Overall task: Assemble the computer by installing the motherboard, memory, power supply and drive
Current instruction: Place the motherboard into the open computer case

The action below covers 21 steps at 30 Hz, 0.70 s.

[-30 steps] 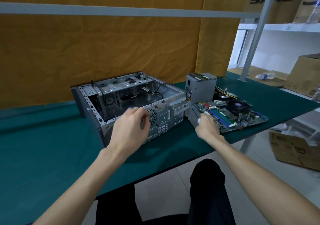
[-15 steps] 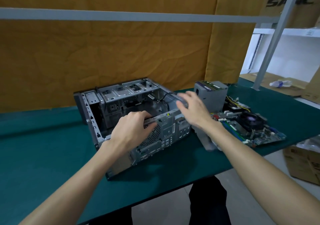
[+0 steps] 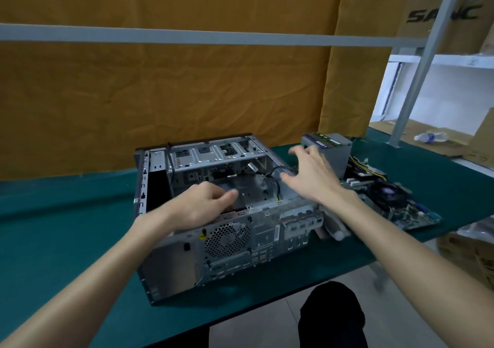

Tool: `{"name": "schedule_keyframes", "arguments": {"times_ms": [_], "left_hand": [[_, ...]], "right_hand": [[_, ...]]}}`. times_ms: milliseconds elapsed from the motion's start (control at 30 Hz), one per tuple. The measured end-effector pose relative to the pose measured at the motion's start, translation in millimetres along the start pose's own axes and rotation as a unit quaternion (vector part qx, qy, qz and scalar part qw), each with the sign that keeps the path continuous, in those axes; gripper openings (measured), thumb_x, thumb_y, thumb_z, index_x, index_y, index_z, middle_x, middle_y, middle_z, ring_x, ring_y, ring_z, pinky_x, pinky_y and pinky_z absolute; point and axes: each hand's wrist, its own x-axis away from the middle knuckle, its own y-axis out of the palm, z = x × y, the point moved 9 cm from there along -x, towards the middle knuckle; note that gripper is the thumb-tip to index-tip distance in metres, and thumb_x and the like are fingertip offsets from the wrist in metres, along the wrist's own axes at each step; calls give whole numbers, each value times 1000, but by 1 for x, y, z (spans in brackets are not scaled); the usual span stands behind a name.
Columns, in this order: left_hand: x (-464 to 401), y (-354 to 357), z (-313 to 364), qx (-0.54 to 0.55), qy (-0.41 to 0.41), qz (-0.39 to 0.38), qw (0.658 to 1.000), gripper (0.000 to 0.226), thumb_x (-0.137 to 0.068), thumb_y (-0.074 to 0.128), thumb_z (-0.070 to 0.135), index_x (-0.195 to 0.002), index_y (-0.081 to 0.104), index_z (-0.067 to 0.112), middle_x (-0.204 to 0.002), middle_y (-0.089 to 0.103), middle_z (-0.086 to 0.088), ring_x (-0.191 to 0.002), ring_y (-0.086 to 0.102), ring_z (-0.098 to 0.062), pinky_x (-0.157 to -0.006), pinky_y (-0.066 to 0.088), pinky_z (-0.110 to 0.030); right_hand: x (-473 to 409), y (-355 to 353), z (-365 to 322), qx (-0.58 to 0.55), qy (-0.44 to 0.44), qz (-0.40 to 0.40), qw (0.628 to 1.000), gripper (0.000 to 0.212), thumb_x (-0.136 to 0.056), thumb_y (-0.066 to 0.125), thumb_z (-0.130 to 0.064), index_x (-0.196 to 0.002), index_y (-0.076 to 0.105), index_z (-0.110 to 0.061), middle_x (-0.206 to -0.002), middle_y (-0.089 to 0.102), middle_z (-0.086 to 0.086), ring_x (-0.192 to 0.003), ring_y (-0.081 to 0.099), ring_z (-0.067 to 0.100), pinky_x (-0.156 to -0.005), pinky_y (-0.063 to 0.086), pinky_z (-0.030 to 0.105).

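The left hand (image 3: pixel 203 204) gripped the rear rim of the open grey metal computer case (image 3: pixel 227 240), steadying it, while the right hand (image 3: pixel 310 173), fingers spread and empty, hovered above it.

Left hand (image 3: pixel 204 204) sits low, fingers curled, forearm stretched forward; right hand (image 3: pixel 311 176) hovers higher and further out, fingers spread wide.

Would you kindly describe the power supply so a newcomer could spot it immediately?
Start at the open metal case on the green table. Just beyond its far right corner stands the power supply, a plain grey box. Unlike the flat motherboard beside it, it stands tall, with memory sticks on top.
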Motion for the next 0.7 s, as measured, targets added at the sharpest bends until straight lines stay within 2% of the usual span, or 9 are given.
{"name": "schedule_keyframes", "arguments": {"times_ms": [67, 100, 167, 233, 333, 400, 533, 600, 700], "left_hand": [[-12, 16, 2, -28, -1, -102, 994, 62, -102, 34, 63, -129, 66, 17, -121, 71, 2, -106, 67, -12, -101, 49, -35], [-16, 25, -2, -24, -2, -145, 989, 64, -102, 32, 64, -136, 62, 19, -135, 63, 3, -118, 62, -8, -107, 43, -32], [-18, 38, -11, 19, 0, -191, 981, 69, -97, 31, 71, -132, 64, 21, -139, 59, 2, -114, 60, 6, -104, 40, -28], [-20, 43, -20, 67, 12, -220, 973, 73, -92, 31, 79, -127, 69, 28, -128, 69, 0, -107, 66, -2, -101, 47, -30], [-44, 40, -41, 100, -21, -211, 972, 74, -93, 27, 76, -116, 74, 23, -109, 76, 4, -98, 71, -10, -89, 53, -27], [-68, 38, -55, -6, -34, -185, 982, 58, -102, 37, 63, -110, 71, 17, -106, 74, 0, -90, 69, -15, -83, 52, -29], [-82, 93, -71, -197, -25, -322, 926, 36, -107, 44, 42, -107, 61, 10, -118, 67, -14, -91, 56, -26, -86, 48, -37], [-75, 111, -72, -203, -12, -373, 906, 30, -111, 35, 22, -126, 56, 6, -129, 58, -10, -98, 43, -20, -88, 37, -34], [-64, 108, -58, -126, 19, -366, 922, 41, -113, 28, 20, -152, 39, 16, -139, 38, 13, -123, 39, -6, -113, 27, -27]], "right_hand": [[-14, 28, 4, -38, 43, -117, 991, 75, -97, 64, -24, -159, 21, -19, -149, 36, 21, -112, 60, 35, -78, 52, 38], [-15, 40, 5, -54, 53, -156, 985, 78, -98, 60, -12, -162, 16, -19, -146, 41, 22, -100, 66, 30, -65, 51, 31], [-14, 50, 13, -67, 65, -177, 980, 77, -97, 52, 1, -163, 19, -19, -124, 55, 16, -63, 62, 17, -38, 38, 20], [-10, 47, 22, -71, 77, -151, 983, 76, -96, 51, 5, -162, 23, -19, -99, 54, 6, -50, 52, 13, -29, 28, 16], [3, 44, 26, -50, 75, -145, 985, 75, -95, 54, 4, -160, 23, -15, -78, 53, 3, -47, 50, 14, -29, 25, 17], [6, 45, 24, -39, 67, -162, 984, 68, -96, 55, 1, -155, 23, -13, -74, 57, 7, -48, 49, 16, -30, 25, 20], [-9, 37, 13, 57, 52, -144, 987, 46, -100, 57, -21, -137, 31, -11, -94, 60, 8, -66, 57, 22, -51, 38, 33], [-19, 35, 1, 105, 34, -101, 989, 46, -101, 56, -31, -135, 33, -10, -116, 56, 13, -82, 59, 31, -64, 39, 37], [-23, 45, -11, 167, -4, -65, 984, 50, -100, 56, -31, -138, 35, -7, -126, 54, 17, -97, 65, 36, -64, 38, 37]]}}
